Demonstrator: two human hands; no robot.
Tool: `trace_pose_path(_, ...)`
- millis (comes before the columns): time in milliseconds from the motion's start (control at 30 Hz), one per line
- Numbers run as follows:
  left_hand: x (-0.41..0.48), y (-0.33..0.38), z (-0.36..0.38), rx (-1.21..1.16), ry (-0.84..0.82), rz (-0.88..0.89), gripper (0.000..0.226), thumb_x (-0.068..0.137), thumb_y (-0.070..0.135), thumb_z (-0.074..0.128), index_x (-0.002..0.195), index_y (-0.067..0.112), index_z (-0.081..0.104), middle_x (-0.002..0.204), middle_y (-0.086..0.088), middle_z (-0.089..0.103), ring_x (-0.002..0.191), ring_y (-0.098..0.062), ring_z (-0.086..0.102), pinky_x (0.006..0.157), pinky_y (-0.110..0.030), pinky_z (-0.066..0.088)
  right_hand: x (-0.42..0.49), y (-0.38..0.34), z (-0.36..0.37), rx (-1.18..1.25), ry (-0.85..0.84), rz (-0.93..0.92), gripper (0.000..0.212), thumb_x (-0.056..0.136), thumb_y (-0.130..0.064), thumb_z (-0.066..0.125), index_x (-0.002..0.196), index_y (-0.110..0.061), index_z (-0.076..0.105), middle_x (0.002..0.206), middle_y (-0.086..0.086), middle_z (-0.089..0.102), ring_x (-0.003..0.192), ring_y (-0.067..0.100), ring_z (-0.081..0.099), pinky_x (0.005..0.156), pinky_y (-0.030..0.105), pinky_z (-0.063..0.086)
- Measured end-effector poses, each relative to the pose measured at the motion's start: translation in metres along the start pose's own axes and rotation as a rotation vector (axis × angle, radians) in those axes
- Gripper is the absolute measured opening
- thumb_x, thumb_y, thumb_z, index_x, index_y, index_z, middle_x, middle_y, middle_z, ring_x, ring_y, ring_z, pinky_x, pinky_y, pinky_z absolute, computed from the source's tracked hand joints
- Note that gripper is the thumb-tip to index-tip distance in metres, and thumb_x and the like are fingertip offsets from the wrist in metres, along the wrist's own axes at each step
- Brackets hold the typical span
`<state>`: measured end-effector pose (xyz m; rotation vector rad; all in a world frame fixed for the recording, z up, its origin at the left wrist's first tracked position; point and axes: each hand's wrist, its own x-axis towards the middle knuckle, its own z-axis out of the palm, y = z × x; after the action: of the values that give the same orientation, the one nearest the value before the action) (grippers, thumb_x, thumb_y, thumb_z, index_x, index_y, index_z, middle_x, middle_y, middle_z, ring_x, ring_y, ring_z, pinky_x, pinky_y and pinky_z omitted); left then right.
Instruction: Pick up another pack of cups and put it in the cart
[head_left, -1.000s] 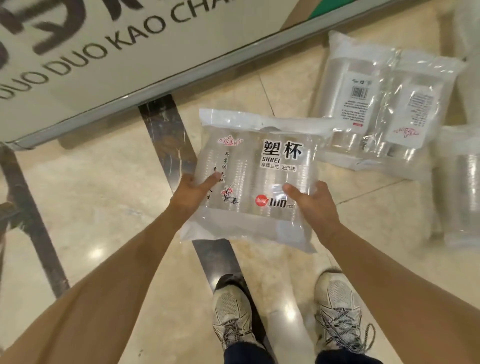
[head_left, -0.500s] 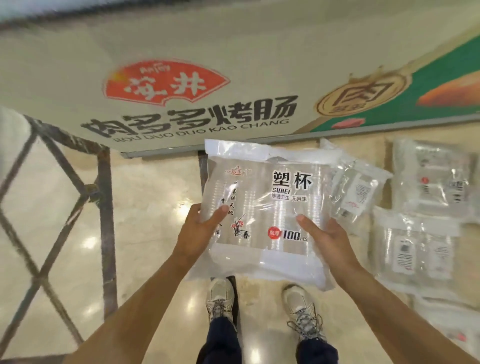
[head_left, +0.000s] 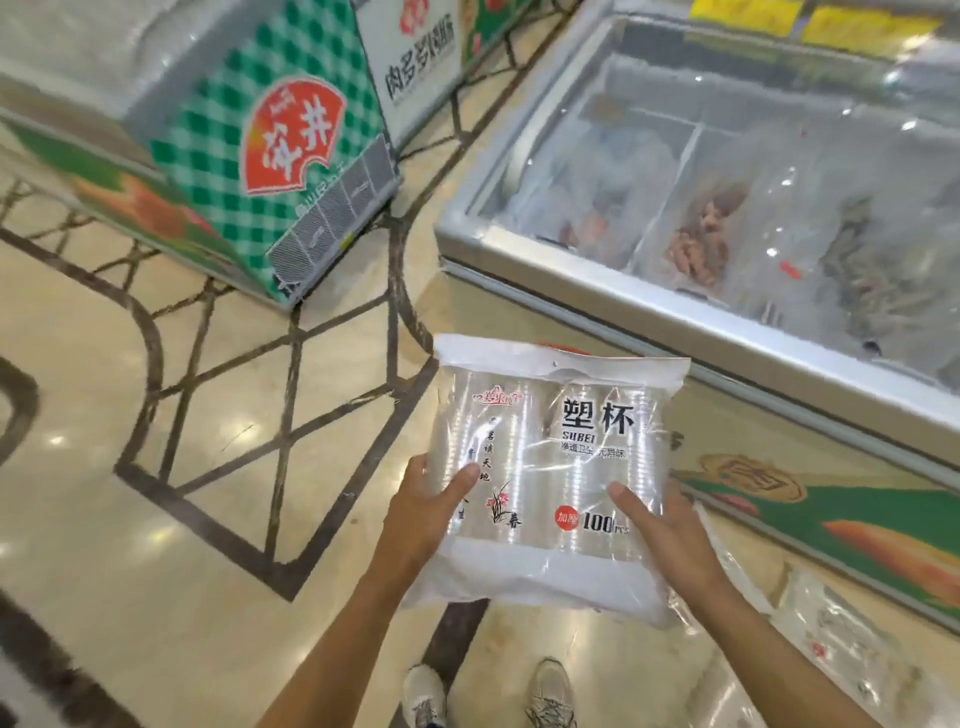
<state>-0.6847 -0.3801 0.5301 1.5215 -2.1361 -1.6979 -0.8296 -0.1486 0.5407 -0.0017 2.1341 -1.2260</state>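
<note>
Low in the middle of the frame, I hold a pack of plastic cups up off the floor, between my two hands. My left hand grips its left edge, thumb laid across the clear front and the other fingers hidden behind the pack. My right hand grips the right edge the same way, thumb on the front near the "100 pcs" print, the rest of the fingers out of sight behind. The pack is sealed, front label facing me, its white header strip uppermost.

As I judge it, the lifting is done: the pack hangs clear of the tiled floor and rests on nothing. What is left is to put it somewhere, and it has not reached any place yet. It hovers in front of the chest freezer that fills the upper right of the frame, below its glass lid and apart from it.

At the lower right edge more clear packs lie on the floor beside the freezer, so I reckon those remain to be handled. At the upper left stands a green checked freezer, well apart from my hands. My shoes show at the bottom edge.
</note>
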Motion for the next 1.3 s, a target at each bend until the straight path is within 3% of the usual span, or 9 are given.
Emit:
trace_pose_path(233,-0.106,-0.016,-0.165,-0.270,0.315,0.018,0.069,0.078,0.074,0.067,0.131,0.032,0.053,0.122,0.012,0.064,0.111,-0.010,0.062,0.093,-0.035,0.047,-0.093,-0.141,0.098,-0.227,-0.223,-0.313,0.062,0.090,-0.049,0.067,0.142,-0.020,0.051,0.119,-0.011,0.053,0.098,0.006,0.051,0.086,0.023,0.034)
trace_pose_path(367,-0.180,-0.053,-0.253,-0.324,0.520,0.082,0.061,0.077,0.081,0.058,0.125,0.042,0.059,0.114,0.017,0.067,0.108,-0.005,0.065,0.084,-0.028,0.047,-0.158,-0.198,0.176,-0.392,-0.399,-0.483,0.100,0.077,-0.082,0.058,0.152,-0.018,0.040,0.156,-0.004,0.039,0.133,0.023,0.049,0.111,0.039,0.037)
trace_pose_path(500,-0.257,-0.091,-0.326,-0.312,0.703,0.059,0.033,0.089,0.066,0.059,0.115,0.052,0.045,0.108,0.021,0.061,0.095,0.013,0.057,0.071,-0.006,0.037,-0.228,-0.220,0.250,-0.479,-0.492,-0.608,0.106,0.062,-0.095,0.051,0.133,-0.016,0.056,0.133,0.006,0.061,0.117,0.027,0.058,0.099,0.042,0.046)
trace_pose_path(633,-0.329,-0.129,-0.369,-0.363,0.900,0.001,0.056,0.084,0.068,0.063,0.125,0.032,0.054,0.110,0.021,0.060,0.101,0.000,0.060,0.078,-0.020,0.041,-0.290,-0.223,0.312,-0.533,-0.672,-0.692,0.067,0.084,-0.072,0.058,0.120,-0.016,0.059,0.118,0.007,0.062,0.100,0.025,0.055,0.087,0.039,0.042)
trace_pose_path(800,-0.417,-0.187,-0.380,-0.427,1.166,-0.151,0.083,0.075,0.086,0.058,0.119,0.016,0.064,0.116,-0.010,0.069,0.111,-0.027,0.066,0.095,-0.044,0.053,-0.366,-0.214,0.374,-0.531,-0.959,-0.770,0.043,0.086,-0.058,0.069,0.115,-0.026,0.066,0.102,-0.006,0.072,0.091,0.014,0.068,0.079,0.035,0.053)
trace_pose_path(967,-0.502,-0.240,-0.349,-0.525,1.386,-0.295,0.075,0.073,0.089,0.056,0.124,0.034,0.064,0.113,0.008,0.072,0.107,-0.014,0.069,0.099,-0.049,0.052,-0.448,-0.191,0.413,-0.611,-1.260,-0.893,0.026,0.087,-0.051,0.070,0.105,-0.033,0.064,0.097,-0.011,0.070,0.083,0.006,0.065,0.070,0.027,0.049)
trace_pose_path(1033,-0.534,-0.260,-0.329,-0.556,1.464,-0.350,0.077,0.074,0.090,0.054,0.121,0.030,0.066,0.106,0.007,0.071,0.102,-0.021,0.070,0.096,-0.051,0.053,-0.478,-0.173,0.424,-0.670,-1.353,-0.930,0.019,0.088,-0.050,0.071,0.095,-0.035,0.061,0.096,-0.009,0.067,0.082,0.008,0.062,0.072,0.030,0.047)
trace_pose_path(1200,-0.611,-0.277,-0.273,-0.742,1.667,-0.506,0.044,0.083,0.070,0.064,0.095,0.029,0.067,0.086,0.008,0.070,0.084,-0.016,0.068,0.073,-0.024,0.051,-0.551,-0.109,0.441,-0.806,-1.565,-0.996,0.029,0.089,-0.048,0.069,0.110,-0.029,0.063,0.099,-0.001,0.069,0.086,0.018,0.065,0.072,0.031,0.047)
trace_pose_path(1300,-0.648,-0.299,-0.250,-0.839,1.768,-0.547,0.070,0.070,0.083,0.063,0.107,0.023,0.066,0.097,0.009,0.071,0.093,-0.016,0.070,0.067,-0.022,0.044,-0.593,-0.066,0.454,-0.863,-1.666,-1.008,0.039,0.086,-0.051,0.071,0.116,-0.027,0.065,0.102,-0.003,0.072,0.090,0.018,0.068,0.080,0.036,0.053)
